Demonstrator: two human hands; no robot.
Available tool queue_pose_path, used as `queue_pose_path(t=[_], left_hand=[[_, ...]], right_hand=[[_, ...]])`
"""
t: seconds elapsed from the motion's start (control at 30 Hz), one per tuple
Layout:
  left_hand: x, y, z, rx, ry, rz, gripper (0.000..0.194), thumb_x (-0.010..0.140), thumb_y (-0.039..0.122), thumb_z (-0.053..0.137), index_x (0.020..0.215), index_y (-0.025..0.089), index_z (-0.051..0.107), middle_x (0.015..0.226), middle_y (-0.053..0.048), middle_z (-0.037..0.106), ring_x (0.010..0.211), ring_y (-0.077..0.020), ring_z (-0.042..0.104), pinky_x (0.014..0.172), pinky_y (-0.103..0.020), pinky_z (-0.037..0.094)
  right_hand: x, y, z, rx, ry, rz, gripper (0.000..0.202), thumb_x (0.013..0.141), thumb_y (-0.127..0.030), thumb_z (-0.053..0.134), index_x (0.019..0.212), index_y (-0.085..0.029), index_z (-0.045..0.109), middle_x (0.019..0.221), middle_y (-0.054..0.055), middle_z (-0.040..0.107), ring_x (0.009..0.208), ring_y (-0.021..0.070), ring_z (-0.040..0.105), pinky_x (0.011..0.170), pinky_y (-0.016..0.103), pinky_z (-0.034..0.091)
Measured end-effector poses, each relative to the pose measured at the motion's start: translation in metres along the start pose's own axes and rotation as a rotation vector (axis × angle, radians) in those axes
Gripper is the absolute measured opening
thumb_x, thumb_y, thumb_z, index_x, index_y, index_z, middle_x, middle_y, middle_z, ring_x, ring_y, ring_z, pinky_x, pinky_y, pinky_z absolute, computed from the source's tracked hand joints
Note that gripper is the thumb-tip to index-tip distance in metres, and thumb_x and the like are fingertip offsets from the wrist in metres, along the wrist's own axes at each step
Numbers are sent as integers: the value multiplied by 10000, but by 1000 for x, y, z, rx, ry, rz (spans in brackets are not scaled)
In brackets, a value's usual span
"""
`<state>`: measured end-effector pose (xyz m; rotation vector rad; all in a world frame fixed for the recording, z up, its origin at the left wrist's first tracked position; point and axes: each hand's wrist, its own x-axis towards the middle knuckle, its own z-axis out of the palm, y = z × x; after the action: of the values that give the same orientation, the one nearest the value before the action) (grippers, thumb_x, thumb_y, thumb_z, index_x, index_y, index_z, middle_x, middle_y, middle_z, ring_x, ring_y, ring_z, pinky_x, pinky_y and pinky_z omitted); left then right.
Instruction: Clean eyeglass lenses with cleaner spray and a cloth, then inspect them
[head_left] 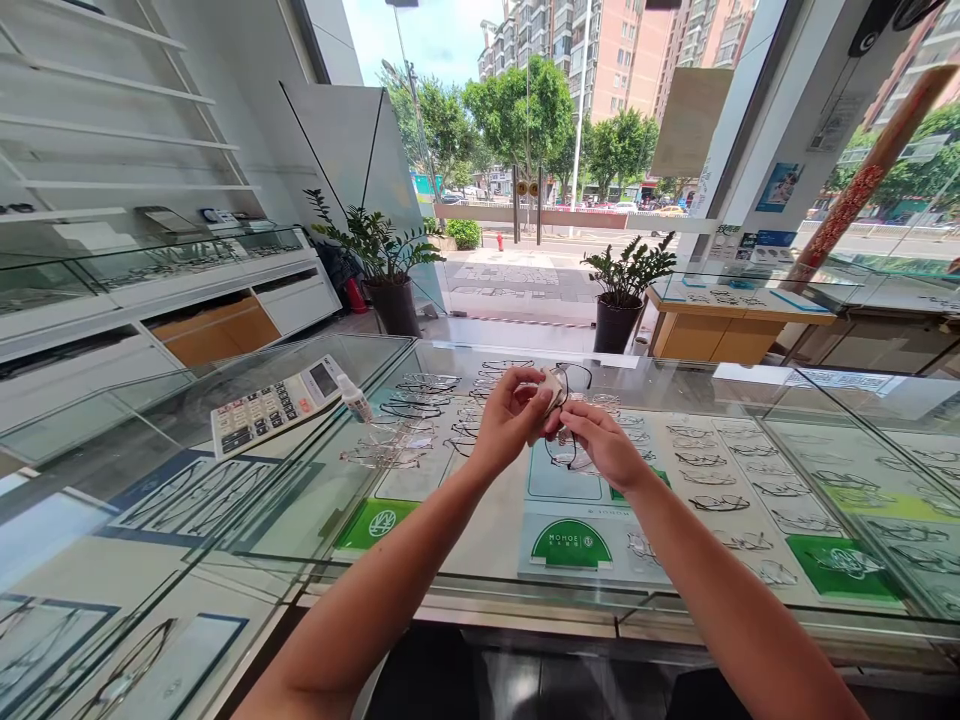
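Observation:
My left hand [508, 412] is closed around a pale, crumpled cloth [553, 386], which is pressed against a pair of dark thin-rimmed eyeglasses [568, 384]. Beside it, the fingers of my right hand [604, 442] pinch the eyeglasses from the lower right. Both hands meet above the glass display counter [480, 590]. The fingers and the cloth hide part of the frame. A small white bottle [354, 398] stands on the counter to the left of my hands, next to a large calculator [276, 405].
Rows of eyeglasses [718, 503] lie under the glass, along with green cards [571, 545]. Past the counter stand two potted plants [395, 300] and a wooden display cabinet [739, 320]. Glass doors [527, 205] face the street. Shelves [127, 120] line the left wall.

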<state>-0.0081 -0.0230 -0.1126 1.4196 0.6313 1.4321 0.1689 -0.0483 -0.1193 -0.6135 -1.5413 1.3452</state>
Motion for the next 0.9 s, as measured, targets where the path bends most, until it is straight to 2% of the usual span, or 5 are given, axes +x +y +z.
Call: queue_pose_path(t=[0.1, 0.27, 0.4, 0.67, 0.9], left_hand=[[2, 1, -1, -1, 27, 25, 453, 853, 538, 878, 1016, 209, 612, 980, -22, 682, 799, -125, 652, 671, -231, 522], [5, -3, -7, -114, -25, -99, 531, 813, 509, 929, 1022, 223, 534, 866, 30, 668, 659, -94, 604, 614, -219, 487], [6, -2, -10, -95, -132, -206, 532, 808, 544, 927, 1013, 178, 599, 852, -13, 715, 681, -112, 644, 619, -223, 484], [6, 1, -5, -117, -327, -141, 403, 940, 513, 820, 1057, 168, 646, 670, 0, 691, 558, -135, 619, 611, -275, 479], [3, 0, -4, -205, -327, -165, 334, 951, 434, 819, 1020, 156, 647, 642, -13, 703, 514, -120, 596, 549, -255, 439]], right_hand=[[0, 0, -1, -4, -12, 7, 310, 1026, -471, 636, 942, -225, 805, 933, 63, 735, 927, 224, 613, 859, 351, 460], [0, -1, -3, -42, -62, 10, 304, 1042, -437, 618, 924, -221, 796, 957, 59, 757, 933, 216, 614, 862, 350, 444], [0, -4, -7, -72, -73, 0, 312, 1042, -418, 604, 889, -218, 789, 939, 56, 756, 933, 216, 618, 873, 357, 436], [1, -5, -13, -23, -98, 44, 309, 1010, -425, 632, 863, -204, 790, 933, 73, 774, 902, 215, 624, 857, 358, 450], [1, 5, -13, 105, -102, 78, 295, 1004, -415, 640, 865, -204, 793, 926, 66, 753, 999, 245, 672, 923, 375, 472]])
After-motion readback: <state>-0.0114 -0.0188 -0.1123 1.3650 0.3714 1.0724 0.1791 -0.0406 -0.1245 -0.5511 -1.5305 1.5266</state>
